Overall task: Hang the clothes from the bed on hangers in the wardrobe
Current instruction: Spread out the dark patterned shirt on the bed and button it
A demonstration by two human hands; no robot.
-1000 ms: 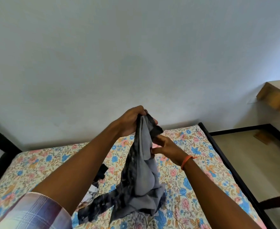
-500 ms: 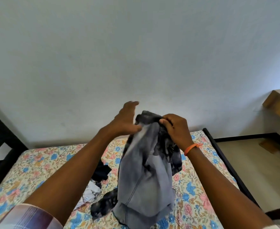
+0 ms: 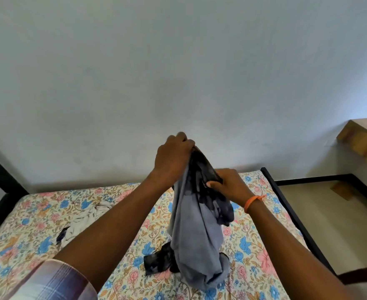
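Both hands' grip point(image 3: 173, 156) tops hanging garment point(image 3: 195, 230).

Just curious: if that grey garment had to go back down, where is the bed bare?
Bare sheet lies right of the grey garment, toward the black bed frame, and along the wall. Left of centre is crowded by the white clothes.

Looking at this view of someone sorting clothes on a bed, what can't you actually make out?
- Grey and black garment, head view: bunched in the left hand and right hand, so its type is unclear.
- Pale clothes on the bed, head view: partly behind the left arm.
- Wardrobe and hangers: not in view.
- Wooden furniture, head view: cut off by the right edge.
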